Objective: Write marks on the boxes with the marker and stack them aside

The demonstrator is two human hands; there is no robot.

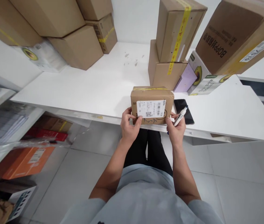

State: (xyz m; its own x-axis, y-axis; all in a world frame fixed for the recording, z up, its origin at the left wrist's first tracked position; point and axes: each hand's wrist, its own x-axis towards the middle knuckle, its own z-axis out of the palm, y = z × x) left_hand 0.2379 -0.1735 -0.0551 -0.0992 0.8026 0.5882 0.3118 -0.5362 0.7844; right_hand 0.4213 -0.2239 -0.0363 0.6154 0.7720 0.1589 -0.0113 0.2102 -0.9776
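Note:
Between both hands a small cardboard box (135,107) is held at the front edge of the white table. A white shipping label (151,108) faces me, with dark handwriting below and right of it. Yellow tape runs along the box's upper side. My left hand (130,126) grips the lower left corner, thumb on the front. At the lower right corner my right hand (176,129) grips the box, a white marker (180,116) also held in its fingers. Just behind that hand lies a dark phone (184,105), partly covered by the marker and hand.
Stacked cardboard boxes (78,46) stand at the back left of the white table (94,84). Two taped boxes (166,73) rise behind the held box. Farther right, a large brown box (234,40) rests on a white avocado-print box (204,79). An orange box (23,161) sits low at left.

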